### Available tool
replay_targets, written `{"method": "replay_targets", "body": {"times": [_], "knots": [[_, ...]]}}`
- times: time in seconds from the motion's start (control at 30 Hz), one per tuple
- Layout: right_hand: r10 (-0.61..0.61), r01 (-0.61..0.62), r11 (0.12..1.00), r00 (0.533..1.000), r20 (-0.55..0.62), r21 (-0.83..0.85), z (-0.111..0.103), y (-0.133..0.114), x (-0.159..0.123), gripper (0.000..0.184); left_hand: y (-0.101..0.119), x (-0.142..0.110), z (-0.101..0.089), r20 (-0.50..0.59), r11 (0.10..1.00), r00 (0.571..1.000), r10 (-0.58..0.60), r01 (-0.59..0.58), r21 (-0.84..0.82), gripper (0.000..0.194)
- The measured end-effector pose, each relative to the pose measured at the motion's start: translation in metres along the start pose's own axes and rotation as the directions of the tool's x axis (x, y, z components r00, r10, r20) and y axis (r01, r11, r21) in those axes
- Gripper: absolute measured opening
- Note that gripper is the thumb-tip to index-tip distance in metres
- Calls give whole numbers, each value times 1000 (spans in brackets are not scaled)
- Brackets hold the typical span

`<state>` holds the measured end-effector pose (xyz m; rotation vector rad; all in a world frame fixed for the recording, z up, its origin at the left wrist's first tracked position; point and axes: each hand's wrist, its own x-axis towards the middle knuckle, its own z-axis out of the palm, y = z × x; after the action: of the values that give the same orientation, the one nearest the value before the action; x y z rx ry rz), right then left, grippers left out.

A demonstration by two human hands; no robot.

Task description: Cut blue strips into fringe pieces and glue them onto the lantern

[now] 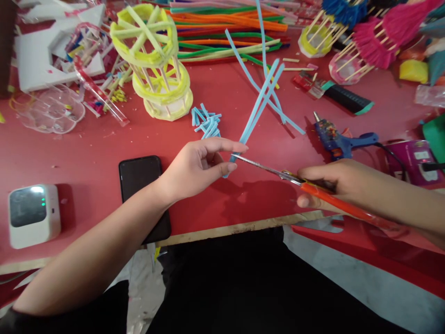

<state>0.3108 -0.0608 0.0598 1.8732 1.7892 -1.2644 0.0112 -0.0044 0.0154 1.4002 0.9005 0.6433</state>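
Note:
My left hand (196, 167) pinches the lower end of a few light blue pipe cleaners (259, 104) that slant up and to the right above the red table (104, 153). My right hand (330, 183) is closed round the orange handles of a pair of scissors (299, 182). The metal blades point left and meet the blue pipe cleaners just by my left fingertips. A small pile of short blue cut pieces (207, 123) lies on the table beyond my left hand.
A yellow pipe-cleaner and stick tower (153, 65) stands at the back. A black phone (142, 185) and a white device (33, 213) lie near the front edge. A blue glue gun (340, 139), a black cutter (344, 97), coloured pipe cleaners (225, 28) and pink tassel pieces (368, 46) are at the rear right.

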Motion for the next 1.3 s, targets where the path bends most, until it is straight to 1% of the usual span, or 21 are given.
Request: {"method": "replay_targets", "body": {"times": [0.13,0.27,0.4,0.5,0.57,0.63,0.7,0.77,0.83,0.9,0.97,1.0,1.03,1.07,1.1,1.13,1.17,1.2,1.23,1.27,1.3], "knots": [[28,-28,1000,1000,-2,-7,-1,-5,0,65,0,0,1,-15,1000,1000,18,-18,-10,34],[40,-41,999,999,-12,-7,-3,-12,-5,57,-1,-1,0,-10,1000,1000,19,-19,-10,33],[-11,11,1000,997,-72,0,0,-12,-6,52,-1,-2,1,-3,1000,1000,22,-22,-3,34],[-42,44,999,994,-99,19,2,-6,-3,58,-2,0,1,-34,999,998,44,-43,16,35],[-74,73,997,984,-162,-10,2,-4,-1,65,-3,1,1,-76,998,995,58,-57,21,35],[-80,68,996,959,-271,-54,2,-3,1,67,-4,2,0,-131,998,989,66,-66,3,38],[-25,10,999,919,-394,-40,2,-5,4,63,-6,3,-1,-184,996,980,72,-81,-38,41],[50,-46,999,847,-530,20,5,-9,10,55,-7,3,-1,-212,993,974,77,-94,-67,42],[94,-63,996,767,-634,71,10,-13,17,47,-7,3,0,-213,993,974,79,-96,-67,42],[103,-67,995,723,-683,79,18,-17,26,40,-7,3,0,-202,994,976,82,-95,-54,42],[77,-81,996,707,-703,28,28,-20,32,35,-7,2,1,-194,993,976,94,-106,-56,43],[33,-77,997,701,-712,-29,33,-23,34,31,-6,2,1,-191,992,977,99,-112,-62,43],[-34,-58,993,687,-726,-102,37,-26,35,25,-6,2,1,-185,991,978,101,-115,-70,43],[-119,-18,984,661,-741,-174,39,-30,35,19,-6,1,1,-175,990,980,98,-113,-80,43],[-206,50,973,627,-751,-225,41,-35,35,12,-5,1,1,-162,991,983,90,-105,-88,42],[-274,142,961,591,-759,-236,40,-41,35,9,-4,1,1,-146,991,986,79,-93,-92,40],[-303,247,950,560,-771,-194,39,-48,35,11,-4,0,1,-132,992,989,70,-83,-95,39],[-300,364,926,554,-777,-99,36,-55,37,15,-3,0,1,-122,992,990,65,-78,-100,38],[-276,473,880,580,-766,41,33,-62,42,19,-2,-1,1,-117,991,991,69,-81,-106,37],[-249,562,801,623,-741,204,30,-68,48,24,-1,-1,1,-112,989,991,77,-90,-114,37],[-248,627,693,671,-699,356,27,-73,55,31,-1,-2,1,-105,988,991,86,-99,-123,38]]}}
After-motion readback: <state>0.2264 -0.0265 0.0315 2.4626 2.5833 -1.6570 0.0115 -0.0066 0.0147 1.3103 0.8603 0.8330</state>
